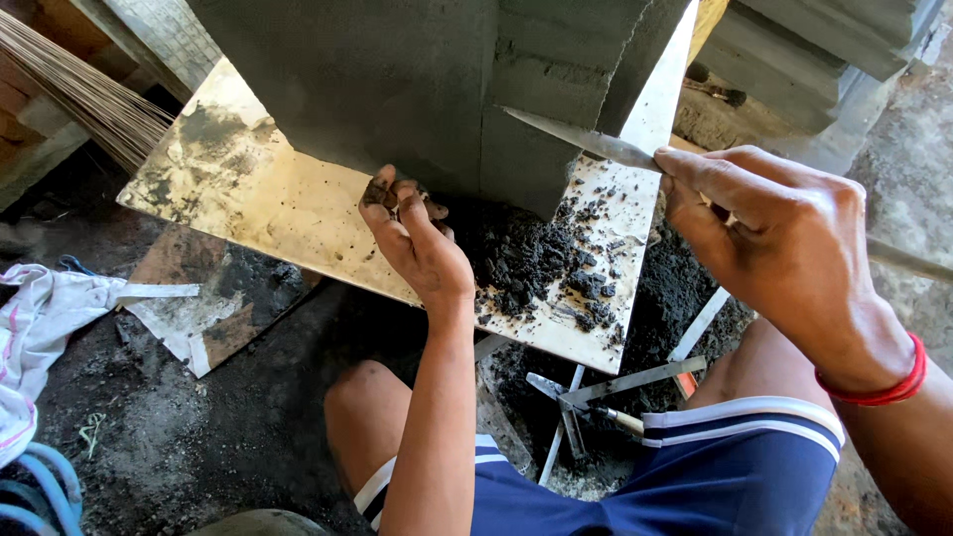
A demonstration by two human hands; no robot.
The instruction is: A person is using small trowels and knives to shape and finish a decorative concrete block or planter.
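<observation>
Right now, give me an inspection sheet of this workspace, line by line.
Surface: a pale tile slab, stained and smeared dark, propped over dirt ground.
Job's things: a grey carved block stands on the slab; a heap of dark wet mortar lies at its base; a thin metal blade touches the block's edge.
Clutter: metal tools on the ground between the knees; a white cloth at left.
Grippers: left hand pinches mortar against the block; right hand grips the blade.
Cables: a blue hose at lower left.
Surroundings: broom bristles upper left; more grey blocks upper right.
</observation>
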